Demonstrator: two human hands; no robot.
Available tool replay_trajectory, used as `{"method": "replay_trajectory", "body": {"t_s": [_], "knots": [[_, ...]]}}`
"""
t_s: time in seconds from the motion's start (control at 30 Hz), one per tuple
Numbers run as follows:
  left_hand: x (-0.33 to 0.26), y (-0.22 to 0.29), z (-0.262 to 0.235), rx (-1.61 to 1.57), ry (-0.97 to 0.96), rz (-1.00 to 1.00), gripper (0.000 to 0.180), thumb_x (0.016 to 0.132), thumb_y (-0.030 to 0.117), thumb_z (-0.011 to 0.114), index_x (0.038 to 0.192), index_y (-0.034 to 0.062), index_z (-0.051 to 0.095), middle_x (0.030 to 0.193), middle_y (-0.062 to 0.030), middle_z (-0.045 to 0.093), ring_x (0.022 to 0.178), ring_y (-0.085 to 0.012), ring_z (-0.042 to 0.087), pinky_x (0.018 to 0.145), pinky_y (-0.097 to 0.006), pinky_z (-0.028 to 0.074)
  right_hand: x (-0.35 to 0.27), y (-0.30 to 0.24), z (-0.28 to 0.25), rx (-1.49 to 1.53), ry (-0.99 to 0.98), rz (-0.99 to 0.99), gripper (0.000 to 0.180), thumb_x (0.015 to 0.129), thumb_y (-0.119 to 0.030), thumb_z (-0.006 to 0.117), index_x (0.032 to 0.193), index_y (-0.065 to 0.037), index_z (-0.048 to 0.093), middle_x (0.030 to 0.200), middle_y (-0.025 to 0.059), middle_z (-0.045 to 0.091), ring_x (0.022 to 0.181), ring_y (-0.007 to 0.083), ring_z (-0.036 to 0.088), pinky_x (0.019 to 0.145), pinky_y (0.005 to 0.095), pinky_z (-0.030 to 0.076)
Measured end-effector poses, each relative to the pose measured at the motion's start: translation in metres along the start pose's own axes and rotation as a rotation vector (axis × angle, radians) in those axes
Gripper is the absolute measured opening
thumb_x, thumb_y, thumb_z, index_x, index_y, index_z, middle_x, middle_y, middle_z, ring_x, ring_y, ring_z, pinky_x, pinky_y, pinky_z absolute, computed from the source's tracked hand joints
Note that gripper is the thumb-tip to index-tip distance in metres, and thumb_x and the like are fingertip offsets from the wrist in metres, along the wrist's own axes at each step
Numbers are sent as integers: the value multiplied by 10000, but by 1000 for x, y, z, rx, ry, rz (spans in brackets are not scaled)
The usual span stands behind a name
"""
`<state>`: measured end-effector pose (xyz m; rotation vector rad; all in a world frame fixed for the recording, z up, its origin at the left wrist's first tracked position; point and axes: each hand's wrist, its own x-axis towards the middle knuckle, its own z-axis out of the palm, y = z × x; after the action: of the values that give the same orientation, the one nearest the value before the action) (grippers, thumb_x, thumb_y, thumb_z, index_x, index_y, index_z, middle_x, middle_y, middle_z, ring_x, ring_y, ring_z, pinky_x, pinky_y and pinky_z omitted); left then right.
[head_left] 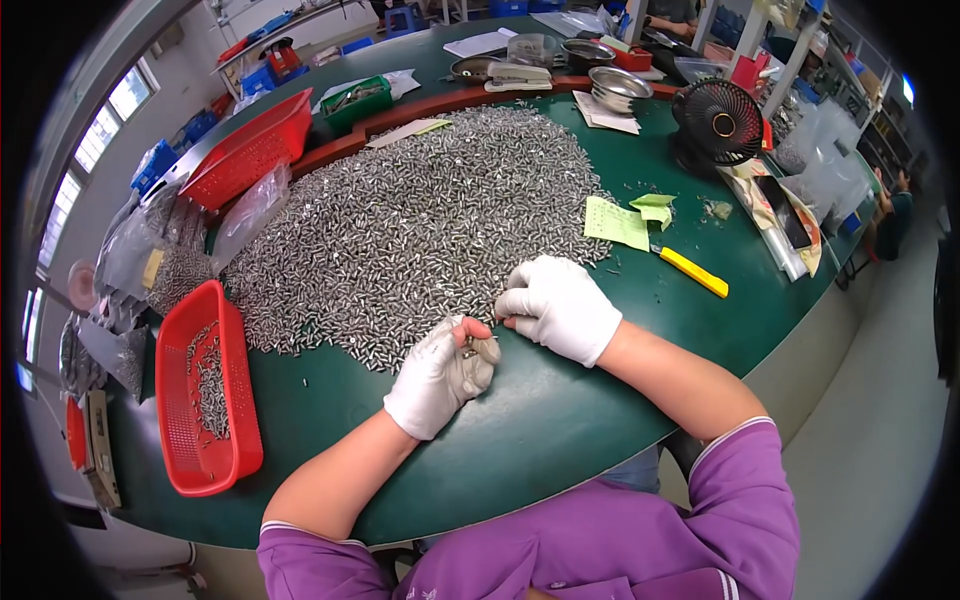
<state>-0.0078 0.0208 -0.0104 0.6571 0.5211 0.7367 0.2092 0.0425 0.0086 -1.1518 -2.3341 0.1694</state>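
Head view: L hand (440,378), white-gloved w/ bare fingertip showing, was at near edge of small metal pins (420,220), fingers curled in; couldn't tell if holding any. R hand (562,310), also gloved, was just beside it, thumb & index close tog., pinch unclear. Pins lay heaped on green table (600,430), red basket (247,425) to L, yellow cutter (693,272) to R.

Head-height view (fisheye), downward over table (565,430)
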Motion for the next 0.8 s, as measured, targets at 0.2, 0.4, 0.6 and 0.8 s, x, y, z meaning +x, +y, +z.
{"method": "replay_trajectory", "body": {"t_s": [0.2, 0.4, 0.6, 0.8], "knots": [[-1, 0, 1, 50, 40, -4, 245, 977, 343, 561, 1024, 104, 539, 869, -19, 597, 631, -87, 478, 558, -216, 379, 5, -9, -1, -136, -60, -83, 109, 735, -176, 708, 825, -122, 678, 864, 56, 634, 818, 282, 600, 703, 410, 492], [1, 0, 4, 88, 21, -38, 170, 946, 257, 632, 985, 108, 562, 815, 4, 587, 589, -55, 439, 505, -186, 335, 4, -16, -9, 96, 103, -123, 181, 716, -167, 739, 859, -104, 647, 865, 65, 623, 811, 296, 590, 704, 411, 481], [-1, 1, 2, 132, 18, -72, 180, 942, 247, 638, 1014, 100, 562, 815, -1, 589, 592, -49, 443, 499, -177, 326, 1, -19, -6, 138, 107, -179, 171, 746, -214, 721, 896, -148, 671, 915, 44, 617, 889, 273, 590, 766, 398, 490], [-1, 0, 1, 89, -9, -29, 192, 940, 318, 624, 980, 133, 588, 845, -6, 615, 592, -85, 457, 519, -204, 337, 2, -5, -10, 55, 204, -23, 108, 766, -164, 713, 868, -147, 684, 846, 40, 635, 821, 276, 610, 726, 403, 506]]}}
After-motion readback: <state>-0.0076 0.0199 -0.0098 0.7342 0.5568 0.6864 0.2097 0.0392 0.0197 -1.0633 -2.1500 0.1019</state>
